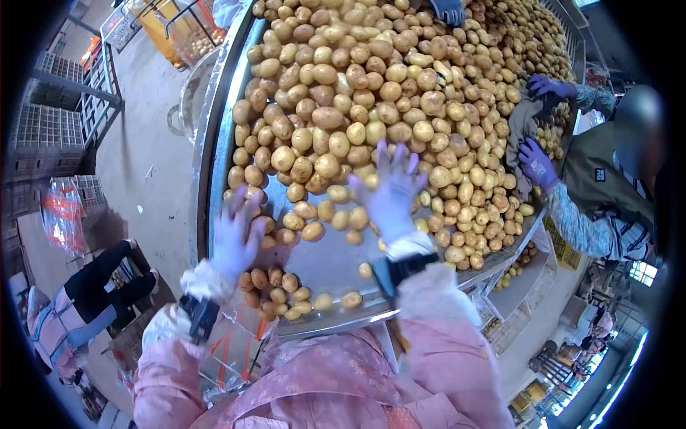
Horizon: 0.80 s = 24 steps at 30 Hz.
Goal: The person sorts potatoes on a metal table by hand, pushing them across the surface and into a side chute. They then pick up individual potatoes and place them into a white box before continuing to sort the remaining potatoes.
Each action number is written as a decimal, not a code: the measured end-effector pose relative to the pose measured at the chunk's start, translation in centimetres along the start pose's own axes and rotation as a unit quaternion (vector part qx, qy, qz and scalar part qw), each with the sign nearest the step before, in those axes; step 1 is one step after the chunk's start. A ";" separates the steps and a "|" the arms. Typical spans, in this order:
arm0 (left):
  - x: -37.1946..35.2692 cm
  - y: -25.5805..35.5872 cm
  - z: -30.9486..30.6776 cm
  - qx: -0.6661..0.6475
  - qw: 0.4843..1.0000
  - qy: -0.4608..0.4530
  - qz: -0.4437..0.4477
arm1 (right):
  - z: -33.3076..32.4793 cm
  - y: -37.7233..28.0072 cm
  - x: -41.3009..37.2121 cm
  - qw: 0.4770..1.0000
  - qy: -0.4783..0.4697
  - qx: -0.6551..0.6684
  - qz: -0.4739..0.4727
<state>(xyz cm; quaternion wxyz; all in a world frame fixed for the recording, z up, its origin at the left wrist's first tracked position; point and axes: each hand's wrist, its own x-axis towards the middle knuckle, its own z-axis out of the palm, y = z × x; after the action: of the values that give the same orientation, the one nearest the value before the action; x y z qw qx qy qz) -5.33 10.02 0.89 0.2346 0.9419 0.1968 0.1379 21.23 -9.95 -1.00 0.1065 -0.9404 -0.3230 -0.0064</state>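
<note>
Potatoes (pixel 329 118) lie heaped on a metal sorting table (pixel 325 261). My left hand (pixel 236 232), in a pale purple glove, is spread over the table's left edge beside a few potatoes, fingers apart and slightly blurred. Fingers spread too, my right hand (pixel 391 189) is over the near edge of the heap, palm down, in the same kind of glove. Neither hand grips a potato. Between and below my hands a smaller group of potatoes (pixel 275 289) sits near the table's front edge.
At the right a co-worker (pixel 607 171) has both purple-gloved hands at the heap, by a grey cloth (pixel 524 136). Another gloved hand (pixel 449 10) reaches in at the top. A person (pixel 68 314) bends at lower left, near stacked crates (pixel 53 136). A white bin (pixel 525 279) stands below right.
</note>
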 end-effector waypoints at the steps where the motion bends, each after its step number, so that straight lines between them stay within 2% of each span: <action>1: 3.6 -0.2 1.4 -0.057 0.997 0.056 -0.014 | 0.5 -1.5 0.1 0.999 -0.018 0.012 -0.027; 2: 7.0 0.9 1.9 -0.076 0.993 0.080 -0.033 | 1.0 -2.7 0.1 0.998 -0.036 0.024 -0.052; 3: 9.3 1.4 3.1 -0.121 0.990 0.039 -0.069 | 1.2 -3.1 0.1 0.995 -0.052 0.036 -0.076; 5: 9.9 3.6 6.9 0.060 0.995 0.030 -0.076 | 0.8 -1.0 -3.3 0.973 -0.135 0.019 -0.185; 6: 8.9 3.8 7.2 0.063 0.996 0.004 -0.055 | 0.0 0.7 -5.7 0.954 -0.180 0.011 -0.240; 8: 5.2 4.4 7.3 0.065 0.997 -0.051 -0.005 | -3.9 4.1 -9.1 0.950 -0.232 0.069 -0.199; 9: 3.6 5.5 6.0 0.004 0.997 -0.077 -0.011 | -5.4 6.2 -10.4 0.958 -0.241 0.047 -0.150; 10: 1.5 6.6 4.9 0.017 0.993 -0.116 -0.010 | -6.4 8.0 -11.5 0.963 -0.248 0.025 -0.104; 11: -1.6 7.1 5.3 0.051 0.987 -0.149 0.018 | -6.1 9.3 -12.6 0.981 -0.190 0.003 -0.044; 12: -3.8 7.8 5.3 0.041 0.963 -0.264 0.030 | -4.9 10.7 -14.2 0.991 -0.133 -0.019 0.017; 13: -6.8 8.6 5.4 0.010 0.969 -0.236 0.073 | -3.6 11.5 -16.0 0.993 -0.076 -0.041 0.080; 14: -8.4 10.0 4.9 -0.006 0.951 -0.300 0.074 | -1.8 10.1 -17.6 0.999 -0.014 -0.036 0.034; 15: -10.1 10.4 4.8 -0.072 0.957 -0.265 0.094 | -2.1 7.2 -18.0 0.997 -0.074 -0.012 0.009; 17: -12.3 8.7 4.5 -0.111 0.952 -0.278 0.064 | -4.1 2.5 -18.0 0.978 -0.197 0.038 -0.050; 19: -12.1 6.4 1.9 0.005 0.957 -0.264 0.122 | -3.1 4.5 -18.7 0.950 -0.229 0.032 -0.208; 20: -12.6 4.8 1.1 -0.014 0.958 -0.261 0.114 | -3.1 6.1 -18.8 0.926 -0.244 0.030 -0.287; 21: -12.8 3.5 0.5 -0.017 0.970 -0.223 0.096 | -3.2 8.0 -16.8 0.936 -0.271 0.015 -0.222; 22: -12.9 2.3 -0.1 -0.021 0.979 -0.186 0.078 | -2.7 9.4 -13.0 0.957 -0.256 0.018 -0.138; 23: -12.7 1.7 -0.4 -0.025 0.986 -0.150 0.062 | -1.9 10.2 -9.5 0.980 -0.117 -0.038 -0.154; 24: -11.8 1.5 -0.4 0.002 0.994 -0.105 0.020 | -1.1 9.5 -5.7 0.988 -0.036 -0.059 -0.138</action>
<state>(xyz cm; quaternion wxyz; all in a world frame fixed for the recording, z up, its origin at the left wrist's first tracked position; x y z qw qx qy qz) -15.43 3.82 -0.03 0.2490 0.9556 0.1519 0.0421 22.57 -20.99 -2.25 0.0376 -0.8911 -0.4522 -0.0060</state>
